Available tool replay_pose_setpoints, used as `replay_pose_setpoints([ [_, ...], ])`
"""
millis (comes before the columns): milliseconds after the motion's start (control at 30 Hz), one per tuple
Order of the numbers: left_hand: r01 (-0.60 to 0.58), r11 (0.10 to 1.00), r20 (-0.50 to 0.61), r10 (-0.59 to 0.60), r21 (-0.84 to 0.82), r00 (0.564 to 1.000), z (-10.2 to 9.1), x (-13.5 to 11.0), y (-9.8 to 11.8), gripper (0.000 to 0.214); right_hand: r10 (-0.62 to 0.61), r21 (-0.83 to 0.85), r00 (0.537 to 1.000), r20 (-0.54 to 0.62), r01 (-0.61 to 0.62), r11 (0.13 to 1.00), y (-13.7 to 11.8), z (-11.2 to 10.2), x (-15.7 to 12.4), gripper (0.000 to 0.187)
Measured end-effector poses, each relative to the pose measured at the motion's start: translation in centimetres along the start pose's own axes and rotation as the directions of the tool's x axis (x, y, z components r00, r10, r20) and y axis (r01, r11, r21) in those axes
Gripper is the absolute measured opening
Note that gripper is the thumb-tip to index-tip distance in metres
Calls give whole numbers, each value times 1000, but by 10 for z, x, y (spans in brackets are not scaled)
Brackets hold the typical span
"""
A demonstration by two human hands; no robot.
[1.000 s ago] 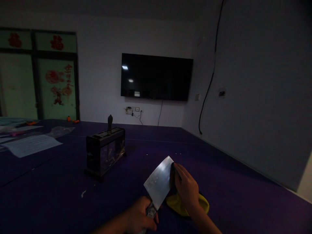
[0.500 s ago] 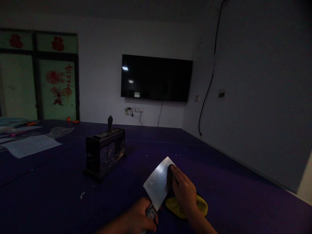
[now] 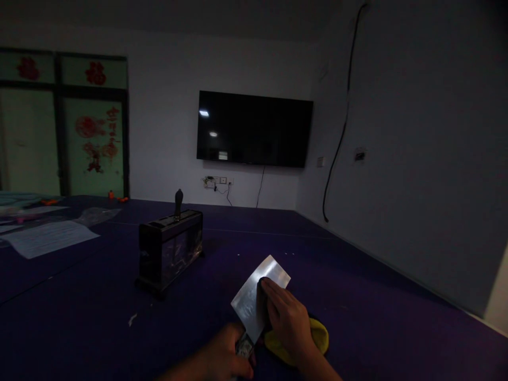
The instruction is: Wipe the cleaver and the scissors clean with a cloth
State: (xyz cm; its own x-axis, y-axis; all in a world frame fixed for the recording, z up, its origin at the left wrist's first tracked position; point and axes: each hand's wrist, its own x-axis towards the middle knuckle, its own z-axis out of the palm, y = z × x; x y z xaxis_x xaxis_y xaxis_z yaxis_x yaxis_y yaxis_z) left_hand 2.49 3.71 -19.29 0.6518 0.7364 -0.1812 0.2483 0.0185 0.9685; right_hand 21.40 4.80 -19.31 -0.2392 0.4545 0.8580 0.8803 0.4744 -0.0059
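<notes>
Right hand (image 3: 289,318) has shifted across the cleaver (image 3: 248,302).

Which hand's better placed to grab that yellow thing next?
Probably the right hand: its fingers are at the blade, but it's nearer the yellow thing; the left hand grips the cleaver's handle.

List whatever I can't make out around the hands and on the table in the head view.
In the head view:
Cleaver: most of its handle is hidden by the left hand.
Right hand: too dark beneath its fingers to tell a held pad from shadow.
Yellow item: partly covered by the right hand and wrist; its kind is unclear.
Paper sheet: writing too small and dim.
Left forearm: cut off by the bottom edge.
</notes>
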Motion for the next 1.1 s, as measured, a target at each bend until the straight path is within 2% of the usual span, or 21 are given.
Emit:
replay_pose_setpoints([
  [167,27,1000,25,-27,2,999,-3,0,-2,51,106,-55,992,-73,-110,992,15,-2,0,36],
  [267,3,1000,22,-3,21,1000,-2,-2,-2,52,185,-99,977,-105,-195,976,24,-3,0,35],
  [367,-15,999,10,15,33,1000,-1,-4,-1,51,215,-101,968,-127,-228,969,27,-3,0,34],
  [667,13,1000,-5,-14,-20,1000,-1,-2,-1,55,71,10,996,-47,-70,997,4,1,-1,38],
  [833,9,1000,-13,-8,8,1000,-1,-2,-3,41,-25,74,999,-25,26,997,-7,-1,1,41],
  [967,3,1000,-37,-3,-5,999,0,-1,-2,38,-34,79,999,14,32,996,-10,-2,1,40],
  [1100,-16,1000,7,16,-16,1000,0,-1,1,38,-37,70,999,23,36,997,-8,-2,0,40],
])
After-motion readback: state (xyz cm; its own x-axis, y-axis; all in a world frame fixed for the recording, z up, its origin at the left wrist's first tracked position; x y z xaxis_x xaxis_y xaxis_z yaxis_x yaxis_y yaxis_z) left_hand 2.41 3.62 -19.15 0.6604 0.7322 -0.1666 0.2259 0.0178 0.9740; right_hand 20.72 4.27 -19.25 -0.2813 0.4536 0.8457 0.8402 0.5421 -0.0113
